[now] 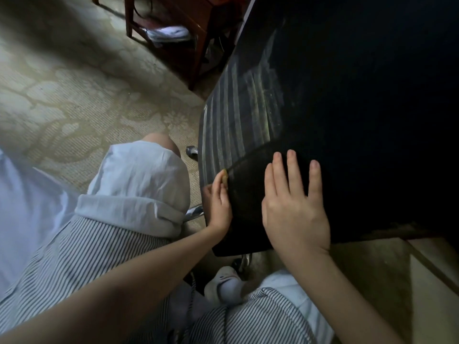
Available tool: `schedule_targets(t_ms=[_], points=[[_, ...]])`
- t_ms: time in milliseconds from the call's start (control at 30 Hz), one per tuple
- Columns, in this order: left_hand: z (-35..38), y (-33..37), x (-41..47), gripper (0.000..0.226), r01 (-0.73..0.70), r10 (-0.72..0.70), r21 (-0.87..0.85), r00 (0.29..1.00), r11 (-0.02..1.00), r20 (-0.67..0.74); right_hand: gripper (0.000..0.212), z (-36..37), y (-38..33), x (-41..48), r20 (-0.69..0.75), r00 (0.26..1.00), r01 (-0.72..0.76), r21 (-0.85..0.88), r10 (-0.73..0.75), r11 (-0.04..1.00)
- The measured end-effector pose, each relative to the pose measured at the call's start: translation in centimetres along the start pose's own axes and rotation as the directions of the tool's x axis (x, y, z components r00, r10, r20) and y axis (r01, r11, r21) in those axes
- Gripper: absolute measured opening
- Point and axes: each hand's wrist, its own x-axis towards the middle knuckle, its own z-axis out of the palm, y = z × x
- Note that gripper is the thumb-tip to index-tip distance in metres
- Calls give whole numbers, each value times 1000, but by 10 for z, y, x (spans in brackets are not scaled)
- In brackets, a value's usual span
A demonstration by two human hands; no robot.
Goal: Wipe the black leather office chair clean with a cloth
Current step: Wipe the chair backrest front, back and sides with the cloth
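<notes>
The black leather chair (347, 83) fills the right half of the view, its ribbed surface (238, 115) streaked with pale wipe marks. A dark, faintly greenish cloth (244, 194) lies spread over the chair's lower left part. Its yellowish corner shows at my left fingertips. My left hand (218, 204) curls round that left edge and pinches the cloth there. My right hand (295, 204) lies flat on the cloth with straight, spread fingers, pressing it to the chair. The chair's right side is too dark to make out.
I crouch on a patterned beige carpet (74, 100), my knee (159, 145) close to the chair's left edge. Chrome parts of the chair base (192, 151) show beside the knee. A dark wooden furniture piece (178, 28) stands behind. A slippered foot (223, 286) is below the chair.
</notes>
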Motion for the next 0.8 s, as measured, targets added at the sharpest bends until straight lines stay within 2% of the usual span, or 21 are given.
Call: schedule_targets(t_ms=[100,167,267,400,567,667,733,800], points=[[3,-17,10,36,199,-196,59,979,978,-49,52,3,0,-1,23,1000,6,7,-6,1000],[0,-27,16,35,284,-281,37,957,958,-74,52,5,1,-3,25,1000,5,-4,-5,1000],[-5,-40,22,32,315,-314,-10,943,949,-113,51,6,1,-4,23,1000,9,-11,-9,1000],[-4,-40,28,25,399,-391,23,907,917,-157,51,8,1,-4,37,999,8,-30,-7,1000],[4,-15,21,35,449,-443,20,887,893,-126,48,4,2,-1,46,999,3,26,-4,1000],[8,15,7,33,303,-308,-88,950,949,-50,46,1,1,5,37,999,-24,134,20,991],[4,45,-4,35,106,-105,-92,994,990,19,44,1,1,6,34,999,-30,175,25,984],[-1,79,-12,37,-129,147,-184,985,975,92,46,5,0,3,-6,999,-34,219,37,975]])
